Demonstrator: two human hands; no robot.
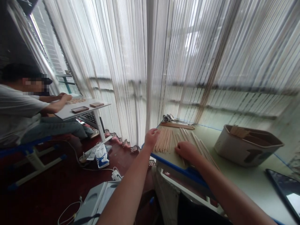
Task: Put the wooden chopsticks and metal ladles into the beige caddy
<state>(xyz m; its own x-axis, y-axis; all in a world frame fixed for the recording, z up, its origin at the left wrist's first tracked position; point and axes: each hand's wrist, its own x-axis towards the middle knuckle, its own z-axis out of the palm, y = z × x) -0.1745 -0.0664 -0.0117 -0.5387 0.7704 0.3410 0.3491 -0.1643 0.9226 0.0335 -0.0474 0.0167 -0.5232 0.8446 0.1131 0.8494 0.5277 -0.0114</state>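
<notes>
A row of pale wooden chopsticks (163,140) lies side by side near the left end of the light green table (225,175). At the row's left edge is my left hand (151,137), fingers curled in; what they hold, if anything, is hidden. My right hand (187,151) is closed low over the tabletop, right of that row, with thin stick ends showing above and below its fingers. More loose chopsticks (201,145) lie slanted beyond and right of this hand. Behind the row are brown chopsticks (178,125) and several long-handled metal spoons (169,118).
On the right stands a deep bin (248,150) with wooden sticks inside; a dark-framed tablet (286,187) lies nearer. Sheer curtains (131,62) hang behind. At left, a person (21,109) works at a white table (67,111). Cables and a white bag (100,154) are on the floor.
</notes>
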